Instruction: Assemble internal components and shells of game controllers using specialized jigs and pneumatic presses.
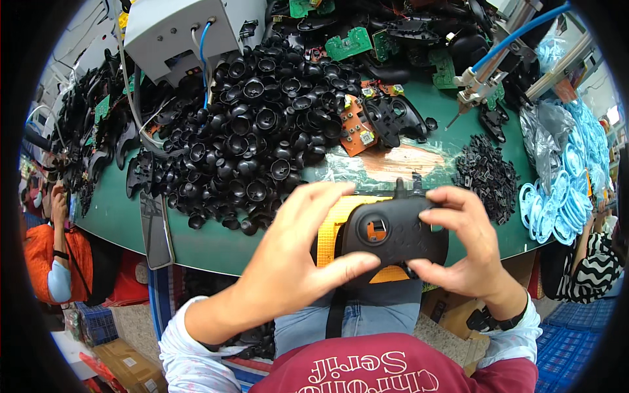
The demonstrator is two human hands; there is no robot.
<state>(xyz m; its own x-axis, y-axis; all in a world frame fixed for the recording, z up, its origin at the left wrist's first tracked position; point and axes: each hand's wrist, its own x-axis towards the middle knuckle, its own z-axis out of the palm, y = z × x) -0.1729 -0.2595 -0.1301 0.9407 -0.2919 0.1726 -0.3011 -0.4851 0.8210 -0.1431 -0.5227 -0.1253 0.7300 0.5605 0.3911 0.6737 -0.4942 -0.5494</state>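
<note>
Fingertips of both your hands pinch a matte black gamepad shell [395,237], a rounded plastic housing with a round hole through which orange shows, held just above the near table edge, in front of your chest. Your left hand [298,252] clamps it from nine o'clock, thumb pressed along the lower edge and the long fingers spread over the top. Your right hand [463,243] grips it from three o'clock, thumb beneath and curled fingers on the upper rim. Under the shell sits an orange fixture [331,234] with a ribbed face. At eleven o'clock from your hands a big heap of glossy black thumbstick caps [255,124], small domed discs, covers the green table [216,245]. At two o'clock lies a smaller pile of tiny black angular parts [486,171], and farther toward three o'clock a tangle of pale blue rings [557,206]. Green circuit boards [348,43] and more black shells lie at twelve o'clock, beside a grey boxy machine [183,33] with a blue hose. A person in orange [49,255] sits beyond the table's left end.
</note>
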